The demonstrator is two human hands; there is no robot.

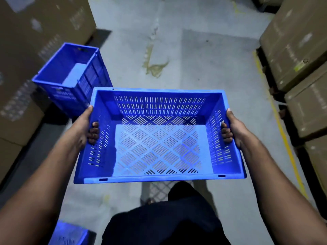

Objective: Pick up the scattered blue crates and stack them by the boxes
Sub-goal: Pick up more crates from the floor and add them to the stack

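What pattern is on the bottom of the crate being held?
Diagonal slots forming a diamond lattice on the blue crate floor, seen best in the head view.

Warehouse aisle: stacked cardboard boxes point(297, 43), concrete floor point(194, 55)

A person carries a slotted blue crate point(159, 137) above a concrete floor point(203, 59), left hand point(86, 128) and right hand point(231, 128) gripping its side handles. Stacked blue crates point(74, 76) stand beside cardboard boxes point(35, 32) at left.

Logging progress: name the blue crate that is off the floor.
The crate held by left hand and right hand; the stack stands by the boxes.
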